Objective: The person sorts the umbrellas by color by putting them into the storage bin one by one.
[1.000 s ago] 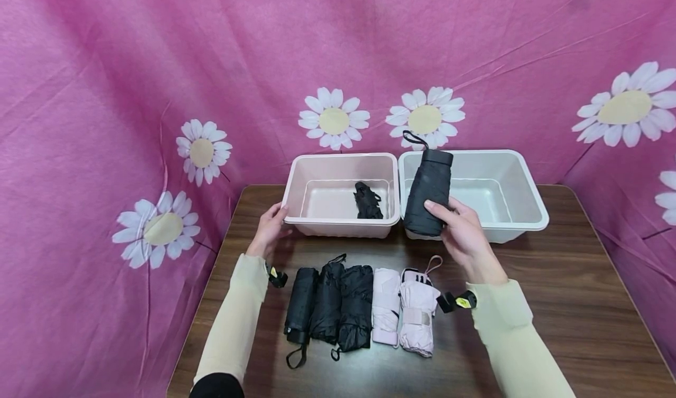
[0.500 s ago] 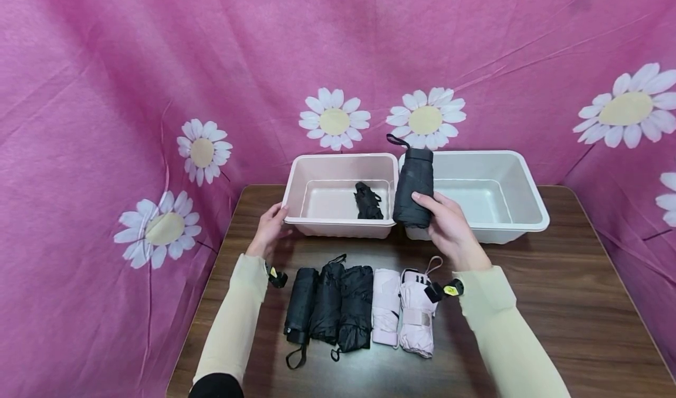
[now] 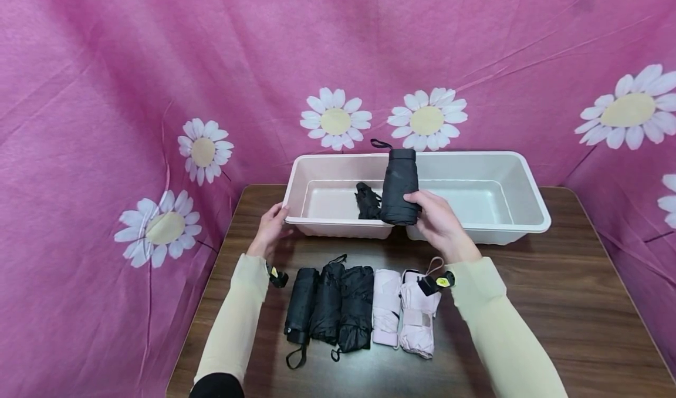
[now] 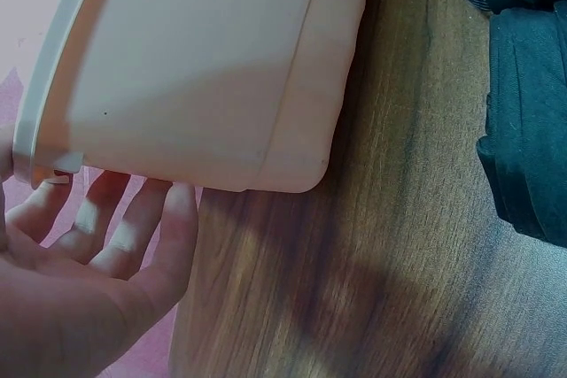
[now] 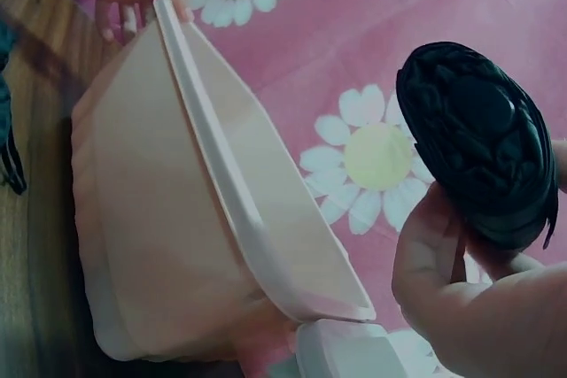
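Note:
My right hand (image 3: 440, 225) grips a black folding umbrella (image 3: 399, 189) by its lower part, holding it upright over the meeting rims of two bins. Its wrist loop points up and left. In the right wrist view the round end of the umbrella (image 5: 474, 139) faces the camera. My left hand (image 3: 269, 230) holds the front left corner of the pale pink bin (image 3: 343, 229), thumb at the rim (image 4: 40, 86) and fingers beneath it. Inside that bin lies a small black folded umbrella (image 3: 367, 201), partly covered by the held one.
A whitish bin (image 3: 520, 229) stands against the pink one's right side. In front, side by side on the wooden table (image 3: 560, 304), lie several black umbrellas (image 3: 328, 304) and two pale pink ones (image 3: 386, 304). A pink flowered cloth (image 3: 274, 63) hangs behind.
My right hand has carried the black umbrella leftward, from over the whitish bin to the pink bin's right edge. My left hand has stayed at the pink bin's corner.

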### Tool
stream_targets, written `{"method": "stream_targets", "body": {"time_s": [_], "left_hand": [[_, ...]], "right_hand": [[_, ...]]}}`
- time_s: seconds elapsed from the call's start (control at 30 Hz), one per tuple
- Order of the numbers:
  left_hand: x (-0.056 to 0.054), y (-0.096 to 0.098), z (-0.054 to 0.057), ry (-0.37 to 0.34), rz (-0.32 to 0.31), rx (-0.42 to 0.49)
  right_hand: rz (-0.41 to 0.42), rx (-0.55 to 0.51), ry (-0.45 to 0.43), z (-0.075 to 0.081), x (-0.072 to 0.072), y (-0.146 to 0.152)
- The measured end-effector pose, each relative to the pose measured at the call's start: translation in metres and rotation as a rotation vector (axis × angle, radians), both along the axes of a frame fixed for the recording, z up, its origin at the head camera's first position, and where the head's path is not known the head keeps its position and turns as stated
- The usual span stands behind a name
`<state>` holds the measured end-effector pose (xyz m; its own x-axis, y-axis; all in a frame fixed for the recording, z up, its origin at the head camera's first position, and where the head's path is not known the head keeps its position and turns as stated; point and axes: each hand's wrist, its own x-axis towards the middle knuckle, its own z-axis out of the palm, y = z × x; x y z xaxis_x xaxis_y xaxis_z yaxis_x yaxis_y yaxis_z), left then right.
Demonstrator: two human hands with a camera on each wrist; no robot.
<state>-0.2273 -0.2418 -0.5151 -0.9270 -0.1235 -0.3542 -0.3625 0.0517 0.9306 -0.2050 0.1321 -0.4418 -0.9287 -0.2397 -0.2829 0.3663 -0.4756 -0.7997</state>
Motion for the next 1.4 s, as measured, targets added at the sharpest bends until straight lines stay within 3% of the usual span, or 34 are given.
{"method": "stream_targets", "body": {"time_s": [0.3,0.9,1.4], "left_hand": [[0.0,0.0,0.002,0.001,0.002,-0.01],[-0.001,0.002,0.0,0.003,0.011,0.024],[-0.003,0.002,-0.003,0.008,0.011,0.011]], "right_hand": [[-0.025,0.221,0.082,-0.007,-0.012,-0.022],[-0.047,0.216,0.046,-0.014,-0.025,-0.05],[-0.062,0.358,-0.013,-0.017,-0.028,-0.063]]}}
